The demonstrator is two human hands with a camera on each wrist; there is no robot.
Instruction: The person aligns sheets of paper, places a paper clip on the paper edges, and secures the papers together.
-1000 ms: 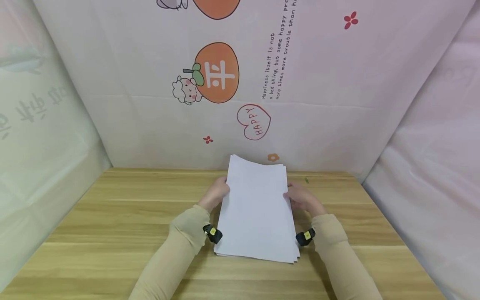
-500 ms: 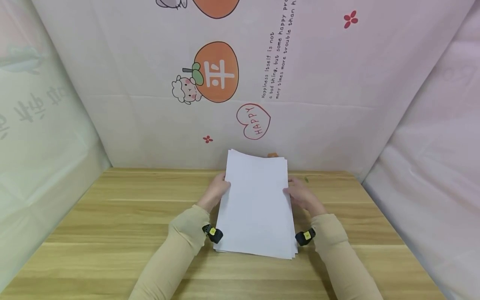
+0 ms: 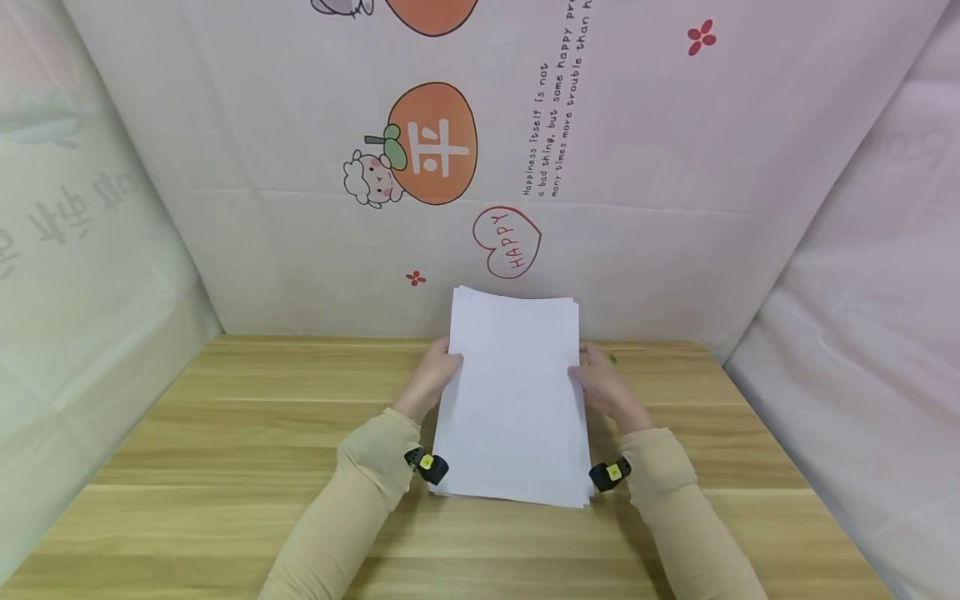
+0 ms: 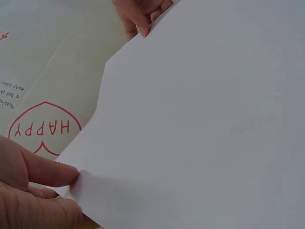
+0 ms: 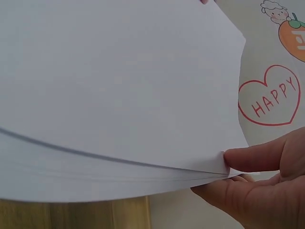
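A stack of white paper sheets (image 3: 513,400) is held up between both hands, tilted, with its far end higher than the near one. On its left edge the left hand (image 3: 432,377) pinches the sheets, thumb on top. The right hand (image 3: 602,382) pinches the right edge the same way. In the right wrist view the sheets' edges fan slightly apart, and the right thumb and fingers (image 5: 257,157) grip near a corner. The left wrist view shows the left hand (image 4: 38,191) pinching the bent paper (image 4: 190,114). Fingers under the stack are mostly hidden.
The wooden table (image 3: 225,467) lies below the paper. A printed white cloth (image 3: 637,150) hangs behind it, with more cloth at the left and right sides. A small green mark (image 3: 612,359) sits near the table's back right. Each wrist wears a small black camera (image 3: 429,465).
Both hands have raised the paper stack slightly, and it has shifted up and away in the head view. Its top edge now covers the orange flower on the cloth. Both grips stay the same.
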